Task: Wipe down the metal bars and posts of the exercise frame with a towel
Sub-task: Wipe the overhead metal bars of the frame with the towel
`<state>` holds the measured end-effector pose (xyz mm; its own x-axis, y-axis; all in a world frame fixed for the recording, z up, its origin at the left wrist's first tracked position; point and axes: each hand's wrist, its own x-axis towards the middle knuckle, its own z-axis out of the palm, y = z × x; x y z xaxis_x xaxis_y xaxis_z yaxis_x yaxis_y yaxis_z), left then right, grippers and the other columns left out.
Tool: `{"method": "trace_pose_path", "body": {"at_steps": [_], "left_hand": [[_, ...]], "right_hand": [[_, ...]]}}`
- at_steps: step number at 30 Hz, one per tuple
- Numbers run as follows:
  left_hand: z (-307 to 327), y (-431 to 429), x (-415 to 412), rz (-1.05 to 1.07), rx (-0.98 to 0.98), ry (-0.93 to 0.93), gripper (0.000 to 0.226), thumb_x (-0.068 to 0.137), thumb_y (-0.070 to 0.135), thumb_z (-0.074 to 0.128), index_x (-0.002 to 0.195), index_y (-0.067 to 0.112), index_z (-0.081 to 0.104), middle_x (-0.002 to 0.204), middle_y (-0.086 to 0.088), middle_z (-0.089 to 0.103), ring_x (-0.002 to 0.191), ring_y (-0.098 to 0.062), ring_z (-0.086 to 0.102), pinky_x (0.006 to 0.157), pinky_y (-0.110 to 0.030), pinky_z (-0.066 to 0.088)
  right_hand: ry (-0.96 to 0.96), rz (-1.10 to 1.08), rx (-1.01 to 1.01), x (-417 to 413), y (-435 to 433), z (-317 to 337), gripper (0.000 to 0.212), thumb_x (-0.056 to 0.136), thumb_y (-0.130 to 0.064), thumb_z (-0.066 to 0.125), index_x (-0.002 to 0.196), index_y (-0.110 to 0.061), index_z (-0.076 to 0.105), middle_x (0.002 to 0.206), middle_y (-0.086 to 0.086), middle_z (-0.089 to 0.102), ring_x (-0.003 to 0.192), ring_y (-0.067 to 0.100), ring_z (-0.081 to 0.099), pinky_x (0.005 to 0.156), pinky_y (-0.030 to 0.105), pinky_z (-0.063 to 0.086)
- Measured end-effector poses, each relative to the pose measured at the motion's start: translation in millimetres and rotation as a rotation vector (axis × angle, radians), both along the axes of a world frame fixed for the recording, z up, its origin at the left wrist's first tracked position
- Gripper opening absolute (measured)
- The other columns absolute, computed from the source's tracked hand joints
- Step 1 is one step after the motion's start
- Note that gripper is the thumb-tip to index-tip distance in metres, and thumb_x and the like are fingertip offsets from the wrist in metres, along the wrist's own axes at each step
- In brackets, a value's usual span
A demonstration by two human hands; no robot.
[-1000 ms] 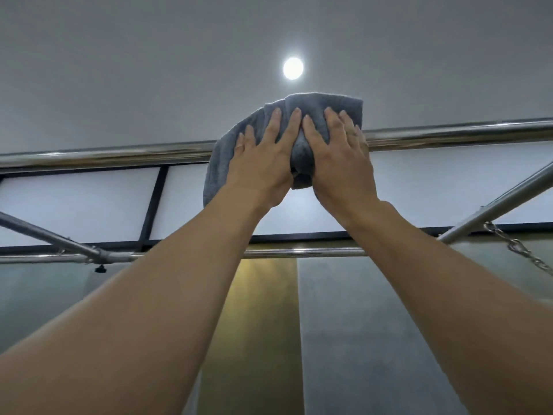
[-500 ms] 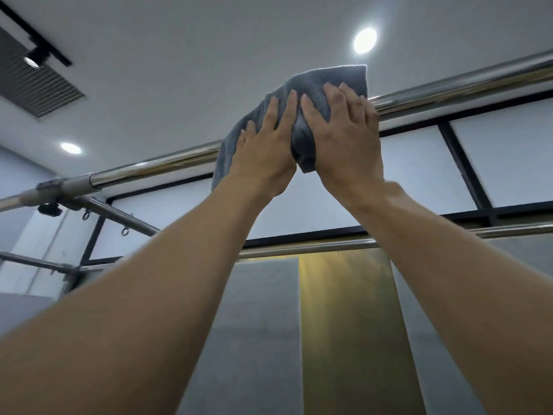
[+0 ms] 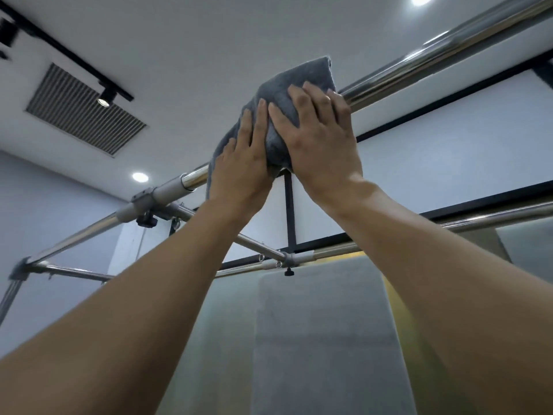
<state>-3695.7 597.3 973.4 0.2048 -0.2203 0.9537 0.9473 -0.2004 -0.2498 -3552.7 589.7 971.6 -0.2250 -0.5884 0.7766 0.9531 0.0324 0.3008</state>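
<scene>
A grey towel (image 3: 302, 76) is draped over the shiny top bar (image 3: 434, 52) of the exercise frame, overhead. My left hand (image 3: 239, 166) presses the towel's lower left part against the bar with fingers laid straight. Right beside it, my right hand (image 3: 323, 145) presses the towel's upper part, its fingertips reaching the bar's top. Both thumbs are hidden. The towel covers the bar between the hands and hangs a little below it.
Just left of the towel, a grey connector joint (image 3: 149, 199) links the top bar to a cross bar (image 3: 257, 247). A second long bar (image 3: 478, 217) runs behind at the right. A frame post (image 3: 7, 295) stands far left. Ceiling vent (image 3: 83, 109) and track light (image 3: 104, 97) sit above.
Both hands have slid the towel leftward along the top bar, close to the connector joint. The view has swung left, bringing the frame's corner and the ceiling vent into sight.
</scene>
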Motion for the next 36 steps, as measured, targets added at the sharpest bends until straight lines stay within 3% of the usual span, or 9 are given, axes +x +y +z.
{"method": "trace_pose_path", "body": {"at_steps": [4,7,11,14,19,23,26,32,36], "left_hand": [[-2,22,-68,0.035,-0.050,-0.061,0.090,0.095,0.041,0.057,0.155,0.025,-0.007,0.164,-0.010,0.006,0.141,-0.036,0.032,0.109,-0.054,0.036],[0,29,-107,0.028,-0.094,-0.060,0.088,0.097,0.030,0.057,0.154,0.029,-0.009,0.163,-0.012,0.007,0.141,-0.037,0.031,0.110,-0.053,0.035],[8,25,-153,0.013,-0.177,-0.036,0.084,0.096,0.019,0.056,0.155,0.033,-0.002,0.160,-0.015,0.012,0.137,-0.041,0.031,0.110,-0.053,0.034],[11,13,-194,0.014,-0.125,0.059,0.083,0.094,0.022,0.060,0.156,0.032,0.006,0.160,-0.015,0.010,0.143,-0.041,0.021,0.112,-0.054,0.032],[4,-3,-287,-0.064,0.027,0.086,0.084,0.091,0.032,0.065,0.155,0.033,0.010,0.163,-0.011,0.007,0.147,-0.039,0.015,0.115,-0.057,0.027],[-7,6,-364,-0.058,0.000,0.018,0.072,0.097,0.019,0.052,0.155,0.032,0.011,0.163,-0.011,0.009,0.147,-0.037,0.016,0.116,-0.055,0.025],[-18,29,-415,-0.037,-0.036,-0.027,0.075,0.097,0.019,0.056,0.155,0.033,0.010,0.163,-0.009,0.009,0.147,-0.036,0.016,0.116,-0.054,0.026],[-16,94,-492,0.002,-0.092,-0.028,0.080,0.093,0.014,0.061,0.155,0.031,0.013,0.159,-0.010,0.021,0.142,-0.036,0.028,0.111,-0.053,0.034],[2,124,-518,0.119,-0.202,-0.013,0.077,0.093,0.022,0.063,0.154,0.030,0.016,0.153,-0.007,0.033,0.132,-0.037,0.040,0.104,-0.051,0.039]], "right_hand": [[-0.058,0.018,-0.142,-65,18,-2,0.065,0.086,-0.022,0.067,0.146,-0.025,0.041,0.150,0.013,0.038,0.142,0.033,0.029,0.115,0.044,0.016],[-0.049,-0.019,-0.204,-103,26,-3,0.077,0.079,-0.022,0.075,0.147,-0.024,0.040,0.151,0.014,0.036,0.142,0.033,0.026,0.114,0.043,0.013],[0.026,-0.065,-0.244,-153,30,0,0.086,0.062,-0.022,0.087,0.140,-0.020,0.049,0.140,0.016,0.049,0.131,0.037,0.042,0.106,0.045,0.024],[0.032,-0.006,-0.196,-193,30,-2,0.086,0.068,-0.022,0.086,0.143,-0.015,0.045,0.143,0.017,0.046,0.131,0.037,0.045,0.107,0.049,0.034],[-0.039,0.068,-0.054,-279,17,-4,0.068,0.084,-0.012,0.068,0.146,-0.009,0.040,0.149,0.019,0.040,0.135,0.038,0.040,0.112,0.050,0.032],[-0.094,0.060,-0.152,-356,26,-6,0.078,0.079,-0.013,0.076,0.147,-0.011,0.038,0.151,0.017,0.038,0.138,0.036,0.037,0.113,0.047,0.029],[-0.134,0.052,-0.233,-408,45,-13,0.089,0.072,-0.014,0.082,0.148,-0.012,0.037,0.151,0.015,0.038,0.138,0.034,0.037,0.114,0.046,0.027],[-0.131,-0.014,-0.402,-479,93,-11,0.094,0.073,-0.023,0.083,0.150,-0.016,0.029,0.154,0.009,0.032,0.141,0.029,0.033,0.116,0.041,0.023],[-0.052,-0.077,-0.462,-511,131,-4,0.093,0.071,-0.022,0.085,0.148,-0.017,0.032,0.152,0.010,0.036,0.141,0.028,0.034,0.118,0.040,0.019]]}}
